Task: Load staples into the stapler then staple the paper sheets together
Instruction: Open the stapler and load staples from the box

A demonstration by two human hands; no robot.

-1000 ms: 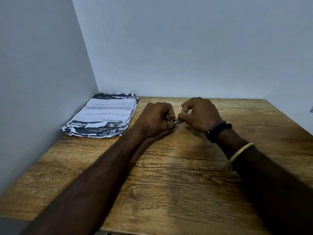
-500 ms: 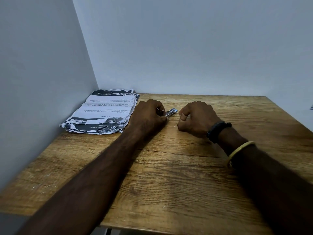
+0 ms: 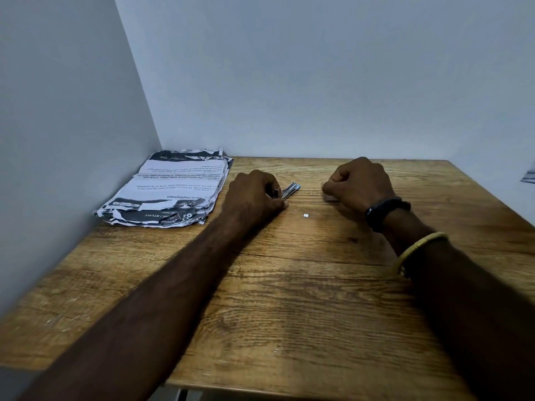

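Observation:
My left hand (image 3: 254,195) rests on the table with its fingers curled round a small metal stapler (image 3: 289,190), whose shiny end sticks out to the right. About a hand's width to the right, my right hand (image 3: 360,182) is curled, its fingertips pinching something small and glinting that looks like staples (image 3: 323,184). A small pinkish thing (image 3: 331,198) peeks out beneath that hand. A tiny white staple piece (image 3: 305,216) and a loose staple (image 3: 294,210) lie on the wood between my hands. The stack of printed paper sheets (image 3: 170,189) lies at the back left.
The wooden table (image 3: 289,299) stands in a corner, with a grey wall on the left and another behind. The paper stack has crumpled, torn edges and lies against the left wall. The table's front edge runs close below my forearms.
My hands, joined at the stapler a second ago, have drawn apart. The right hand moved right, away from the stapler, which stays in my left hand. Small staple bits now show between them.

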